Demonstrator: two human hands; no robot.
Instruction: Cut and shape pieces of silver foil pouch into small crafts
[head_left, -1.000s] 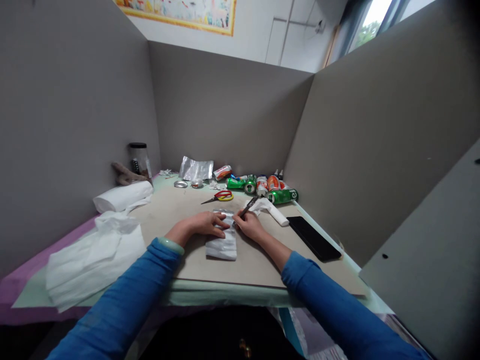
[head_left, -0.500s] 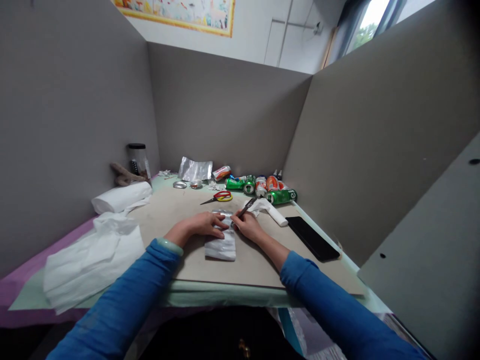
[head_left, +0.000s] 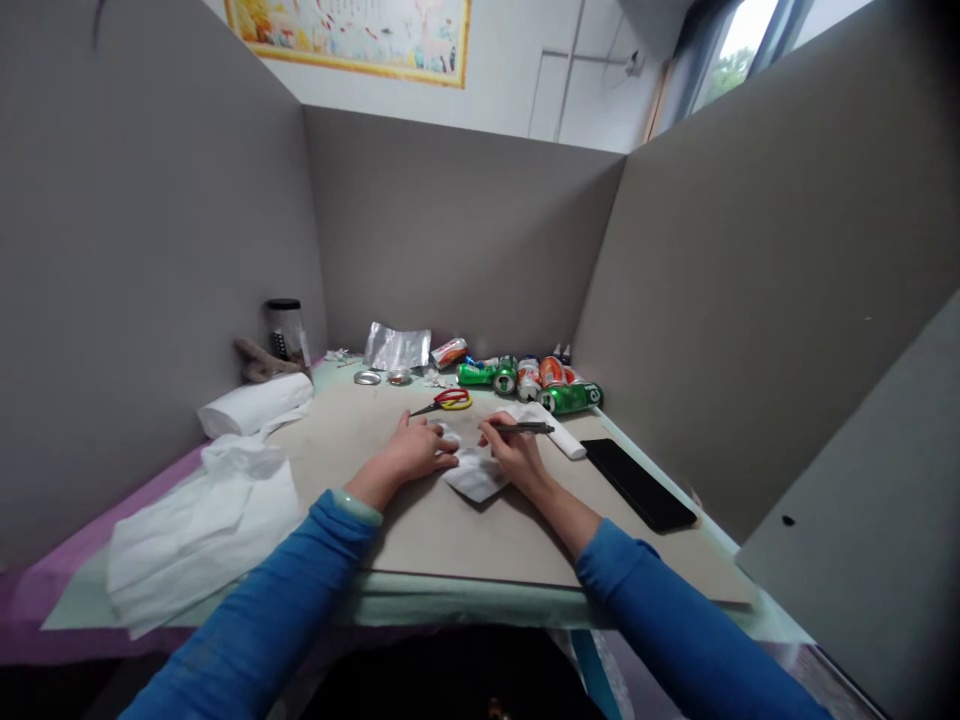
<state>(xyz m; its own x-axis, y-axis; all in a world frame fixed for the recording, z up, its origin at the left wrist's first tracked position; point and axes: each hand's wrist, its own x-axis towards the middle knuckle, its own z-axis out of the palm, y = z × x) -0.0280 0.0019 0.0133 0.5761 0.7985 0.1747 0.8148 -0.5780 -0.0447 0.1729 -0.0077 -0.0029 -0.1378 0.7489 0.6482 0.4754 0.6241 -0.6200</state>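
A small silvery-white sheet [head_left: 477, 478] lies at an angle on the beige board [head_left: 465, 550], between my hands. My left hand [head_left: 412, 448] rests on the sheet's upper left part with its fingers spread. In my right hand [head_left: 516, 452] is a dark pen [head_left: 525, 428], gripped between the fingers and lying nearly level, above the sheet's right side. Just beyond my left hand are scissors with red and yellow handles [head_left: 453, 400].
Crushed cans [head_left: 551, 375], a silver sheet [head_left: 397, 348] and can ends [head_left: 367, 378] line the back. At the right lie a black phone-like slab [head_left: 637, 485] and white tissue [head_left: 562, 440]. White cloth [head_left: 210, 520], a roll [head_left: 259, 403] and a jar [head_left: 286, 335] stand left.
The silvery-white sheet has turned from upright to slanted. The pen has tipped from steep to nearly level, and my left hand has shifted slightly up. The view has moved a little.
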